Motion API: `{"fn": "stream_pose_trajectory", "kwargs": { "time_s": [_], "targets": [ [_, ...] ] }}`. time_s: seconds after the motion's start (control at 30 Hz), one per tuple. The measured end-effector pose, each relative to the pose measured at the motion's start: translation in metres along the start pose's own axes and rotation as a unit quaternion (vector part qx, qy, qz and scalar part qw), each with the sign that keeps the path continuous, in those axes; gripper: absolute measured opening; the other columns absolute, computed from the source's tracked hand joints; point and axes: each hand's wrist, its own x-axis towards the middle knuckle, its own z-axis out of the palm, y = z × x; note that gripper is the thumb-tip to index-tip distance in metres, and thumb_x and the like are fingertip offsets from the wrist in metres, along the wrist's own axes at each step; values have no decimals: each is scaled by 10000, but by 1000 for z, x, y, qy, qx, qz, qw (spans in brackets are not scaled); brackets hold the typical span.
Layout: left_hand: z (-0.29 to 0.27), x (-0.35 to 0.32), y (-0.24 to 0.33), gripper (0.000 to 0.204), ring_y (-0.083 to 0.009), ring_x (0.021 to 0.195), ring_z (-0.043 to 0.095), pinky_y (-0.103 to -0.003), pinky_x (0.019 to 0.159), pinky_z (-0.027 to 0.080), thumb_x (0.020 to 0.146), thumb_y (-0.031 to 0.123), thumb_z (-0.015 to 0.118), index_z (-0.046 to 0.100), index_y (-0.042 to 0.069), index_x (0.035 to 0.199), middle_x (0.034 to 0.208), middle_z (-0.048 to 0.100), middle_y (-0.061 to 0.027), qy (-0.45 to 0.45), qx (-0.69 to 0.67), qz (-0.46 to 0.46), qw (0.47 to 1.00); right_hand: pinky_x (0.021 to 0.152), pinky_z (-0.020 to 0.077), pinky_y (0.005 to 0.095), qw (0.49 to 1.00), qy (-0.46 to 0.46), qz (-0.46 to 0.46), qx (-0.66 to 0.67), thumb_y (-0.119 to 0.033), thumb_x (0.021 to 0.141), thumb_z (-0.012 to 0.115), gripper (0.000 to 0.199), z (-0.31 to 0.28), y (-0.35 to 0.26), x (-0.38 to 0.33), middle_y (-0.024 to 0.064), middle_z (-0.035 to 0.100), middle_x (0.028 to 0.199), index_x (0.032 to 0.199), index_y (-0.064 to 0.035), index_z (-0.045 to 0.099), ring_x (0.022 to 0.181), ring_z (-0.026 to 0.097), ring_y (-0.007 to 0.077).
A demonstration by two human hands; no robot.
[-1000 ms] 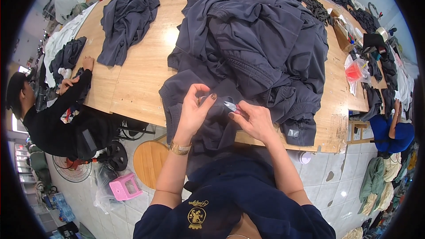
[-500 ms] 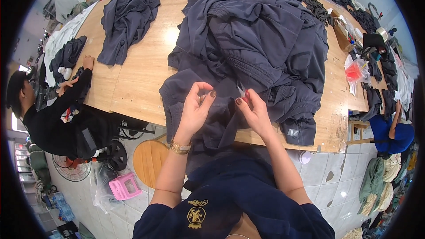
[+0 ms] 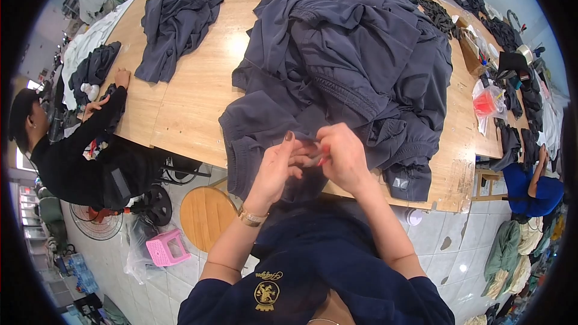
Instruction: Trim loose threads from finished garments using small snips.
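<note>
Both my hands meet above the near edge of a big heap of dark grey garments [image 3: 361, 48] with gathered elastic bands. My right hand [image 3: 346, 156] is closed, and a bit of red shows at its fingers, from the small red-handled thread snips [image 3: 324, 160]; the blades are hidden. Just left of it, my left hand [image 3: 278, 165] has its thumb raised and its fingers apart, the fingertips blurred and close to the right hand. Nothing can be made out in the left hand. A dark grey garment [image 3: 253, 120] lies beneath both hands.
A wooden table [image 3: 186, 111] bears the heap and another grey garment [image 3: 180, 24] at far left. A person in black [image 3: 78, 156] works at the left edge, another in blue [image 3: 530, 180] at right. A round wooden stool [image 3: 208, 219] and pink plastic stool [image 3: 168, 248] stand on the floor.
My right hand has turned over and come toward the left hand, so the snips' blades no longer show. My left hand has shifted slightly right and down, its fingers now beside the right hand.
</note>
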Motion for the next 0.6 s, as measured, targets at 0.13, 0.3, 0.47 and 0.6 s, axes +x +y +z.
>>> {"fn": "stream_pose_trajectory", "kwargs": {
  "time_s": [0.13,0.3,0.47,0.6],
  "targets": [
    [-3,12,-15,202,-58,739,571,-175,545,408,940,274,506,583,92,980,884,623,11,16,-100,37,994,608,431,328,997,-8,-80,-4,10,634,599,208,9,-10,-13,85,566,843,774,-45,456,743,561,248],
    [-11,15,-19,114,-73,797,575,-213,592,439,916,157,503,581,107,982,892,619,14,10,-192,24,981,541,414,304,982,61,123,129,-5,732,636,212,19,-17,-34,91,549,774,799,-34,437,606,521,246],
    [-7,8,-27,185,-173,932,599,-339,839,514,923,110,453,557,32,1054,1010,622,-75,-11,-254,45,966,493,371,319,938,-5,328,111,-251,864,598,304,6,-8,-36,118,469,600,789,-27,408,509,448,254],
    [-3,4,-38,207,-213,998,590,-375,913,483,933,101,436,538,17,1092,1066,609,-112,3,-280,44,959,483,384,362,947,-61,315,15,-359,870,578,367,3,-7,-45,137,494,569,761,-36,444,513,521,308]
  ]
}}
